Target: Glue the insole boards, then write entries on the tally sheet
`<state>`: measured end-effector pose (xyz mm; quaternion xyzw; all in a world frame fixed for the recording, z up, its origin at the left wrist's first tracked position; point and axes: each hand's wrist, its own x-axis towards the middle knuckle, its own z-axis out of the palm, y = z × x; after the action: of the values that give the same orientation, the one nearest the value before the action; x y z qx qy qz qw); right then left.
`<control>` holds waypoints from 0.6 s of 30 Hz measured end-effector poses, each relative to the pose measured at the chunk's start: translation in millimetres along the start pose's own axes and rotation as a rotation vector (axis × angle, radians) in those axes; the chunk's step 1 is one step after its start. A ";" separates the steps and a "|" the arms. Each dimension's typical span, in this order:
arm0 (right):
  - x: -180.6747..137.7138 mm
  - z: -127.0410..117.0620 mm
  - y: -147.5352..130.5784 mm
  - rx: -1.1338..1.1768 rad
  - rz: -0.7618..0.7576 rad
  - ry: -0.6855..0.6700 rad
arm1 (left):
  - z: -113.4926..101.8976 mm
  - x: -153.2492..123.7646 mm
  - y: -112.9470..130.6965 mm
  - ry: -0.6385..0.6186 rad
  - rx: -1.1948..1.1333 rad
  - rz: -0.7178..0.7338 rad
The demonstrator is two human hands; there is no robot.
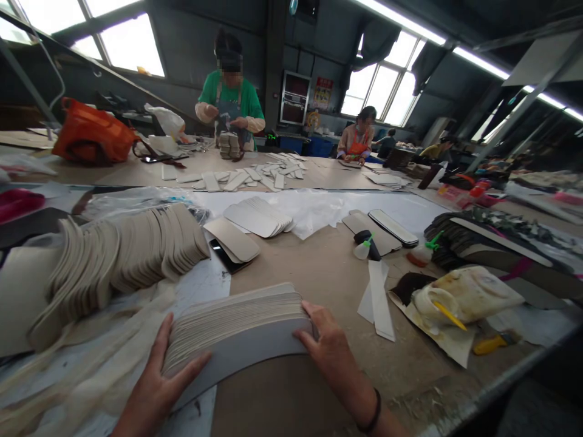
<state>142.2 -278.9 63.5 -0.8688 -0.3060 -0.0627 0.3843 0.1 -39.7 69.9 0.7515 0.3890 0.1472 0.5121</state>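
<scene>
A stack of thin, curved grey-beige panels [246, 340] stands on edge on the table in front of me, its smooth front panel facing me. My left hand [166, 373] clasps the stack's left end, thumb across the front and fingers behind. At the opposite end, my right hand [325, 337] grips with the thumb on the front face and the fingers over the far corner. A dark band circles my right wrist. Further left leans a long row of similar panels [136, 249]. Beyond the stack, two loose panels [234, 240] partly cover a dark phone [223, 258].
Fanned panels [257, 216] lie further back. On the right are white strips [381, 300], a small green-tipped bottle [363, 249], a stained glue container [437, 303] and a yellow-handled brush [494, 343]. Two people [232, 103] work across the table; an orange bag [93, 133] sits far left.
</scene>
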 end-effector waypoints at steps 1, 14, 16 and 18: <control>-1.2 1.9 -0.7 -0.012 -0.011 0.024 | -0.2 2.6 -5.8 -0.008 0.003 0.008; -15.1 -5.0 5.4 0.113 0.063 -0.046 | 1.5 -19.9 -20.4 0.093 0.177 0.252; -14.1 -12.8 0.1 0.149 0.096 -0.073 | -0.7 -25.3 -23.9 0.124 0.228 0.350; -12.4 -26.4 -9.9 0.183 0.128 -0.099 | -5.4 -33.9 -25.4 0.120 0.226 0.330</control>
<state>129.8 -298.4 83.8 -0.8499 -0.2729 0.0332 0.4495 -36.4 -56.7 55.8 0.8476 0.3043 0.2290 0.3695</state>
